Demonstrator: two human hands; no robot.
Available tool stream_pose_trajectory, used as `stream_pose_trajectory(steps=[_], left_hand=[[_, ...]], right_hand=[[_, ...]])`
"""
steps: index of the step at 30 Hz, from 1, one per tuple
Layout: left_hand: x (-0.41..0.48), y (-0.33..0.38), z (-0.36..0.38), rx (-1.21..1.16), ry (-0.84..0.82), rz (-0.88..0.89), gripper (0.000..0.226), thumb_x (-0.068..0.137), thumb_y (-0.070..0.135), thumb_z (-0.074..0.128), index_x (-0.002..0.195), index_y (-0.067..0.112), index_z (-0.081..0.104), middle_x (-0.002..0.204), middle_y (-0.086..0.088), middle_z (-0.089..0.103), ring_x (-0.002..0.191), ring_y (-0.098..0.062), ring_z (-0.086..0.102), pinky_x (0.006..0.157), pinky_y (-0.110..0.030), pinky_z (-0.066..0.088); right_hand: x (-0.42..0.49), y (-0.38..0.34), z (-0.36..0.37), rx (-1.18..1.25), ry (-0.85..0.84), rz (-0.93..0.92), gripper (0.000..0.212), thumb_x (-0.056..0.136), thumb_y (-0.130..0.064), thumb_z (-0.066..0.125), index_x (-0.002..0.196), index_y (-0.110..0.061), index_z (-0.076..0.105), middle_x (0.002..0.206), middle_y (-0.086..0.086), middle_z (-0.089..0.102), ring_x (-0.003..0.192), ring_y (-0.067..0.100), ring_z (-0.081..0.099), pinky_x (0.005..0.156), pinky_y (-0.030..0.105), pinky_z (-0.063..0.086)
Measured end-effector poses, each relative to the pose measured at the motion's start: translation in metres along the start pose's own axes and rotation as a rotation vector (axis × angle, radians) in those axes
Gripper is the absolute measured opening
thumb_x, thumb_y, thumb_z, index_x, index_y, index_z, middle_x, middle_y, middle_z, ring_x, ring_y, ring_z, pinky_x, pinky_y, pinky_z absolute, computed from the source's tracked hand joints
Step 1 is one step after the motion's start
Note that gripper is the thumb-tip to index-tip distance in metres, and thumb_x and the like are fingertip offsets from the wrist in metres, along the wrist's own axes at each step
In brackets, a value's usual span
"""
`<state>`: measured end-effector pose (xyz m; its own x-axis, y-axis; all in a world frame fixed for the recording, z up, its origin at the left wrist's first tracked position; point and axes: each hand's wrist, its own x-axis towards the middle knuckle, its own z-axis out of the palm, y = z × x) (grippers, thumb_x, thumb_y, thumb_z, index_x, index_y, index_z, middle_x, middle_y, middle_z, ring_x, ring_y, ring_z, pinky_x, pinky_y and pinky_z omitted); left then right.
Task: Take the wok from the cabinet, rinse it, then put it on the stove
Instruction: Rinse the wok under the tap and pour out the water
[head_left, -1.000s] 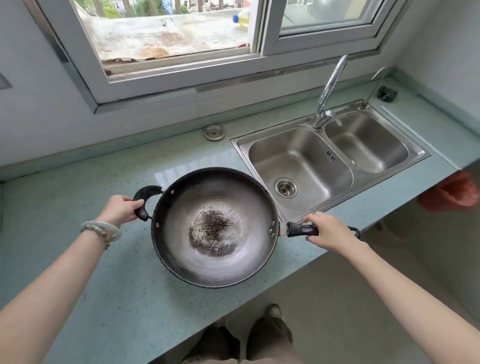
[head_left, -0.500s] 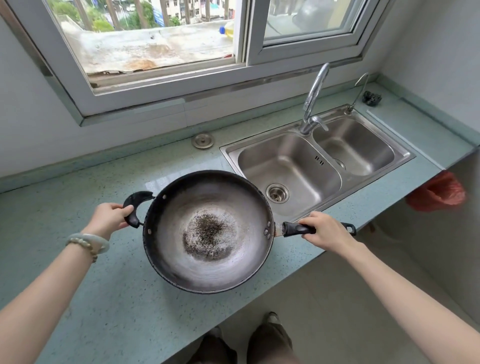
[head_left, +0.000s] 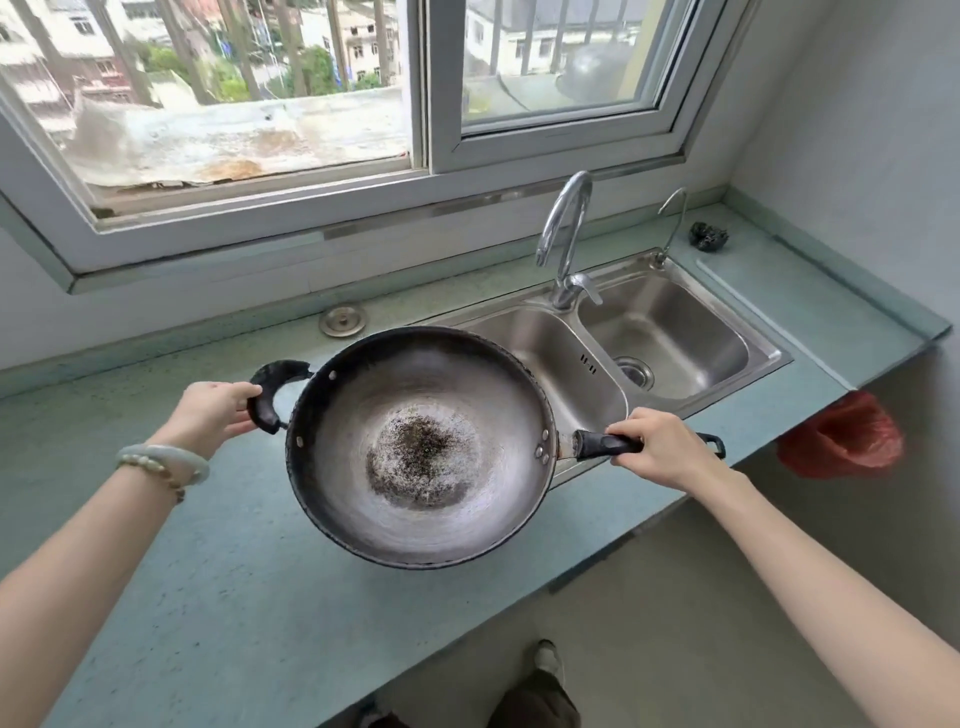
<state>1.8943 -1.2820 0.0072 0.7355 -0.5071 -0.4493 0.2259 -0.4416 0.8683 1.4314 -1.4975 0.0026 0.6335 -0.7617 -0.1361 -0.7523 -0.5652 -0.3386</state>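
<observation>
Our left fingers (head_left: 244, 397) are curling around the wok's (head_left: 421, 447) loop handle (head_left: 270, 395), and our right hand (head_left: 657, 449) is clamping its long handle (head_left: 602, 445). We're holding the wok over the tabletop (head_left: 208, 597), its right edge overlapping the sink's (head_left: 727, 332) left basin, below the faucet (head_left: 566, 234).

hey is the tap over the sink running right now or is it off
Off. No water falls from the faucet spout, and both basins of the sink look dry. The wok is not yet under it.
</observation>
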Motion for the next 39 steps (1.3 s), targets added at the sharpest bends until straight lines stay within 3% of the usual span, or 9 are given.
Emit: stream_pose_trajectory(steps=[5, 10, 12, 15, 21, 28, 34, 37, 39], left_hand=[[-0.012, 0.007, 0.071, -0.068, 0.056, -0.053, 0.007, 0.091, 0.001, 0.052, 0.084, -0.001, 0.055, 0.06, -0.013, 0.064, 0.04, -0.011, 0.062, 0.044, -0.017, 0.052], [-0.024, 0.011, 0.123, -0.078, 0.08, -0.061, 0.013, 0.092, -0.001, 0.052, 0.079, 0.001, 0.053, 0.086, -0.02, 0.055, 0.049, -0.015, 0.064, 0.045, -0.016, 0.052], [-0.025, 0.013, 0.139, -0.073, 0.08, -0.069, 0.008, 0.092, -0.001, 0.052, 0.092, -0.008, 0.057, 0.09, -0.019, 0.055, 0.064, -0.021, 0.059, 0.048, -0.016, 0.052], [-0.024, 0.018, 0.155, -0.074, 0.081, -0.056, 0.029, 0.093, -0.001, 0.051, 0.12, -0.013, 0.051, 0.081, -0.014, 0.056, 0.061, -0.02, 0.062, 0.054, -0.019, 0.053], [0.0, 0.024, 0.17, -0.04, 0.078, -0.046, 0.031, 0.093, -0.001, 0.051, 0.122, -0.014, 0.047, 0.087, -0.019, 0.056, 0.057, -0.017, 0.064, 0.063, -0.021, 0.053], [0.048, 0.02, 0.187, -0.004, 0.074, -0.018, 0.042, 0.091, 0.0, 0.057, 0.13, -0.013, 0.046, 0.122, -0.03, 0.055, 0.112, -0.037, 0.058, 0.1, -0.041, 0.046], [0.092, 0.01, 0.206, 0.018, 0.053, -0.042, 0.046, 0.086, 0.002, 0.064, 0.127, -0.011, 0.049, 0.122, -0.029, 0.057, 0.103, -0.032, 0.06, 0.098, -0.044, 0.047], [0.11, 0.001, 0.214, 0.105, 0.049, -0.054, 0.051, 0.078, 0.007, 0.074, 0.122, -0.009, 0.054, 0.111, -0.023, 0.063, 0.099, -0.03, 0.064, 0.094, -0.042, 0.051], [0.121, -0.004, 0.221, 0.183, 0.058, -0.062, 0.036, 0.074, 0.01, 0.078, 0.105, -0.002, 0.063, 0.095, -0.015, 0.067, 0.093, -0.028, 0.066, 0.093, -0.044, 0.052]], right_hand=[[0.026, 0.07, -0.033, 0.002, -0.029, -0.025, 0.025, 0.072, -0.022, 0.075, 0.097, -0.028, 0.073, 0.083, -0.002, 0.058, 0.08, 0.019, 0.056, 0.073, 0.036, 0.05], [0.047, 0.119, -0.053, 0.0, -0.067, -0.05, 0.026, 0.072, -0.02, 0.075, 0.097, -0.027, 0.073, 0.082, 0.0, 0.058, 0.08, 0.019, 0.056, 0.072, 0.037, 0.05], [0.055, 0.134, -0.055, 0.005, -0.072, -0.063, 0.026, 0.07, -0.021, 0.077, 0.095, -0.027, 0.073, 0.081, 0.0, 0.057, 0.079, 0.019, 0.054, 0.072, 0.037, 0.05], [0.067, 0.15, -0.053, 0.01, -0.067, -0.069, 0.023, 0.07, -0.022, 0.078, 0.092, -0.026, 0.073, 0.08, -0.001, 0.056, 0.078, 0.017, 0.053, 0.071, 0.035, 0.049], [0.09, 0.16, -0.045, 0.022, -0.085, -0.042, 0.023, 0.07, -0.022, 0.078, 0.092, -0.026, 0.073, 0.081, 0.0, 0.057, 0.078, 0.018, 0.053, 0.072, 0.035, 0.048], [0.108, 0.165, -0.032, 0.027, -0.083, 0.034, 0.021, 0.071, -0.018, 0.074, 0.091, -0.024, 0.074, 0.08, 0.002, 0.056, 0.078, 0.019, 0.054, 0.071, 0.036, 0.049], [0.121, 0.167, -0.008, 0.027, -0.092, 0.126, 0.023, 0.072, -0.015, 0.068, 0.091, -0.026, 0.073, 0.083, 0.002, 0.058, 0.081, 0.023, 0.058, 0.071, 0.036, 0.05], [0.127, 0.174, 0.004, 0.019, -0.11, 0.142, 0.025, 0.072, -0.015, 0.067, 0.093, -0.028, 0.073, 0.082, 0.001, 0.055, 0.08, 0.022, 0.057, 0.071, 0.034, 0.049], [0.133, 0.18, 0.011, 0.015, -0.122, 0.146, 0.028, 0.073, -0.014, 0.067, 0.097, -0.028, 0.073, 0.082, 0.002, 0.055, 0.081, 0.023, 0.056, 0.071, 0.033, 0.047]])
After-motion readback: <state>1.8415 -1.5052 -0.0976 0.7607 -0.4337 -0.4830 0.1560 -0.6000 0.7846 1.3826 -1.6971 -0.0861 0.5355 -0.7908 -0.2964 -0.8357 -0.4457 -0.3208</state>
